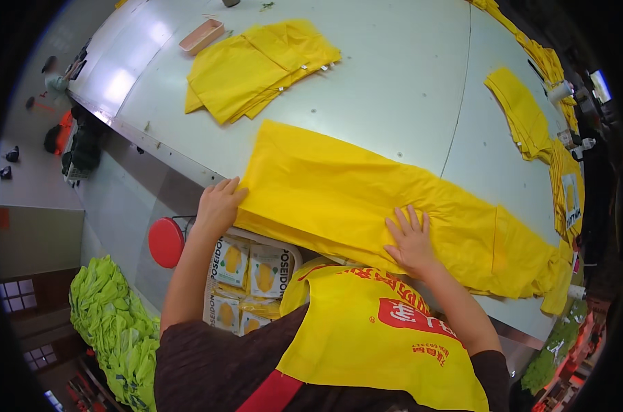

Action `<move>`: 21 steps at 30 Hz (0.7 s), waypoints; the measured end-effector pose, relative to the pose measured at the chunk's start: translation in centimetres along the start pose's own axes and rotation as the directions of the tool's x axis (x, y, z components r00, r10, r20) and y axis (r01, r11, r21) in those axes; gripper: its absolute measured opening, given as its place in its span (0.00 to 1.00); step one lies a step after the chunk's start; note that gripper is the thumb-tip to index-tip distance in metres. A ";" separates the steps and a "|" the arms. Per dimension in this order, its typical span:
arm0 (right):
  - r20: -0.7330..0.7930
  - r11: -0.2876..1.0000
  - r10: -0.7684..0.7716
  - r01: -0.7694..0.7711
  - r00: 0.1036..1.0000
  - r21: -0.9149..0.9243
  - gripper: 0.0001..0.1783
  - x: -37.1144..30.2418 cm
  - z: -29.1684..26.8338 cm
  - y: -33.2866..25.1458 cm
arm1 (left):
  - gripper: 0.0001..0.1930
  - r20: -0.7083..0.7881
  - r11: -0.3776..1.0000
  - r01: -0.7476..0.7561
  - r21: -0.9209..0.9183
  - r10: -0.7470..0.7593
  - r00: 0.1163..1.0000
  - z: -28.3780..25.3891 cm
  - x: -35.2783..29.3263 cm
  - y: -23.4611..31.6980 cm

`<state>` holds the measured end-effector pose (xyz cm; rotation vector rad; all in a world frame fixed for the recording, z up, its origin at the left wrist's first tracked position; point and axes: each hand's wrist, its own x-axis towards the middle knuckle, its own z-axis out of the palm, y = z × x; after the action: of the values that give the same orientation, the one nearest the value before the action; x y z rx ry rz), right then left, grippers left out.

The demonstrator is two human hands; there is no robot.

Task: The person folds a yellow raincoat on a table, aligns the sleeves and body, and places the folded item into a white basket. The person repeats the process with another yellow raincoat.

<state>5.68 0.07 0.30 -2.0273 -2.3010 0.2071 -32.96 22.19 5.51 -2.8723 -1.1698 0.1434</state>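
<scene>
A long, folded yellow garment, smooth like rainwear, lies across the table in front of me. Its left part is fairly flat; toward the right it is creased and bunched. At its left edge is my left hand, with the thumb side against the fabric and the fingers closed at the border; the grip is partly hidden. My right hand rests palm down on the middle of the cloth, fingers spread. Beyond the garment lies a stack of folded yellow garments with small white tags along one side.
A pink tray stands beside the stack. More yellow garments lie along the right side. Below the near edge, a box of packaged yellow goods sits near a red round stool. A lime-green fabric heap is at lower left.
</scene>
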 end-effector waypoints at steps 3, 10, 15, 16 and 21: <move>0.020 0.999 -0.015 0.014 1.000 0.031 0.30 0.2 -1.0 0.3 | 0.24 -0.184 0.997 -0.038 -0.065 0.025 0.983 1.7 -2.5 -0.1; -0.023 0.852 -0.453 0.440 0.891 0.284 0.23 4.7 -0.7 -7.0 | 0.23 0.015 0.985 0.008 -0.175 -0.005 1.000 4.0 -3.6 -1.0; 0.048 0.758 -0.626 0.594 0.778 0.269 0.19 5.5 1.5 -7.1 | 0.16 0.299 0.741 0.473 -0.477 -0.370 0.880 3.9 1.4 -2.4; 0.049 0.756 -0.630 0.597 0.775 0.268 0.19 5.6 1.3 -7.2 | 0.18 0.255 0.636 0.519 -0.571 -0.464 0.849 4.3 2.8 -1.5; 0.345 0.719 -0.309 -0.020 0.886 0.695 0.25 9.5 0.0 -7.7 | 0.28 0.321 0.437 0.609 -0.662 -0.569 0.757 3.7 6.7 0.0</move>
<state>-3.12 8.59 1.04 -1.4853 -2.0842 1.4105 -28.55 26.81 1.37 -2.7092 -2.7115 -0.3913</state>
